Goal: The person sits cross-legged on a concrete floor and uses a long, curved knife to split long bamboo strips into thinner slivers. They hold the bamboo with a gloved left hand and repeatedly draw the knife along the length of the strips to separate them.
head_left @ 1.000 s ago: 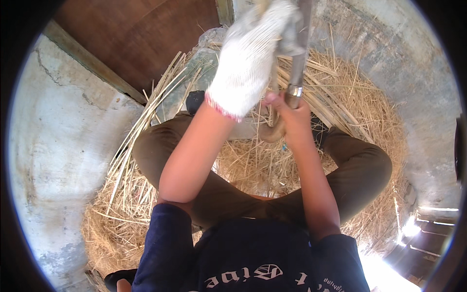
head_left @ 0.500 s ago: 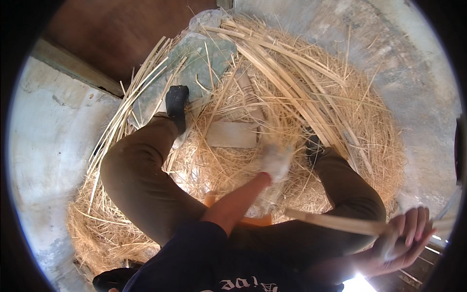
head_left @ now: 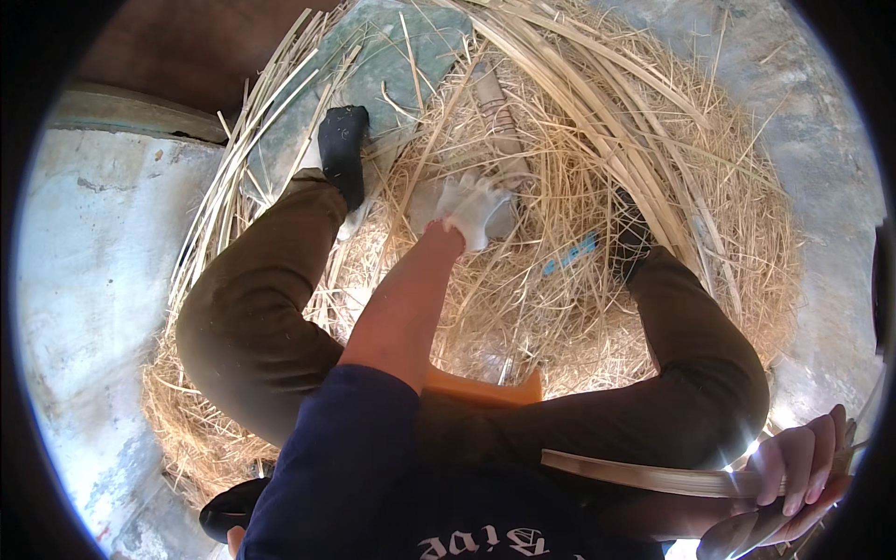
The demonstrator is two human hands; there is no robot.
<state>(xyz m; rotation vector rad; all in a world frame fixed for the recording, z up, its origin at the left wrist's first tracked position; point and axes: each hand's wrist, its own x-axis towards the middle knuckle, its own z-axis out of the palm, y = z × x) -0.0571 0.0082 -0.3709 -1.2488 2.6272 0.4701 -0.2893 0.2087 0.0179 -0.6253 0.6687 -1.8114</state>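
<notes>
My left hand (head_left: 472,207), in a white glove, reaches down between my legs over a broad, flat grey blade (head_left: 426,200). Its fingers are spread across the blade, near where the long wire-bound brown handle (head_left: 497,110) begins; I cannot tell how firmly they touch. Low at the right, my bare right hand (head_left: 793,467) is closed around a pale split bamboo strip (head_left: 644,474), whose free end points left across my lap. A narrow blue object (head_left: 571,253) lies among the shavings right of my left hand; its kind is unclear.
Straw-like shavings (head_left: 597,327) cover the floor. Long bamboo strips (head_left: 579,93) lie at the far right, and more strips (head_left: 219,205) at the left. A green-grey slab (head_left: 373,70) lies beyond my left foot. Beneath me is an orange seat (head_left: 490,385). Grey walls (head_left: 103,280) curve around.
My left hand has moved away and leftward onto the blade, its fingers now spread. The blue object now shows plainly in the shavings. My right hand still holds the bamboo strip, slightly lower.
</notes>
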